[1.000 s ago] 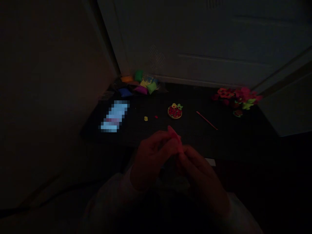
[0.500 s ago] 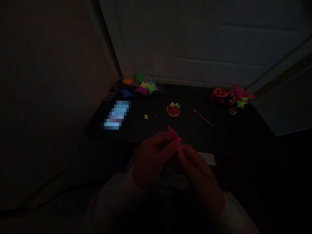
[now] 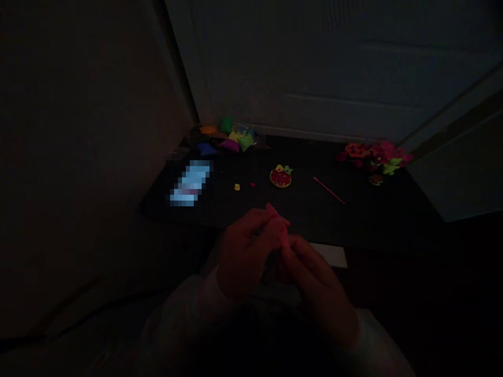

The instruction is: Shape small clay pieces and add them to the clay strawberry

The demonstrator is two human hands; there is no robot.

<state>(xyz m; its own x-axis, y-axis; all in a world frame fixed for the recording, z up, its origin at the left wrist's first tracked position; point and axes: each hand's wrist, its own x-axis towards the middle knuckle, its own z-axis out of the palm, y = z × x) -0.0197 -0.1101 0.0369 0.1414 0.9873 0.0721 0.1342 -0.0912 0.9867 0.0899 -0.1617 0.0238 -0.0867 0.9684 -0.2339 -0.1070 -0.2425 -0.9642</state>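
Observation:
A piece of pink modelling clay [image 3: 283, 236] is pinched between my two hands, just in front of the table's near edge. My left hand [image 3: 245, 256] has its thumb and fingers closed on the clay's upper part, and a thin pointed end sticks out above them. From below, my right hand [image 3: 318, 285] grips the lower end with thumb and forefinger. Beyond the hands lies a round clay piece [image 3: 280, 178] with red filling, a yellow rim and small yellow and green shapes on top. A yellow bit [image 3: 237, 187] and a tiny red bit [image 3: 252, 185] lie left of it.
A pink stick tool [image 3: 329, 190] lies right of the round piece on the dark table [image 3: 377, 220]. Coloured clay packets [image 3: 230, 144] are heaped at the back left, near a glowing pixelated screen [image 3: 191, 183]. Pink and red clay shapes [image 3: 379, 154] cluster at the back right. The room is very dim.
Both hands have shifted slightly left with the clay. My left thumb now covers more of its upper part, so less of the pointed end shows.

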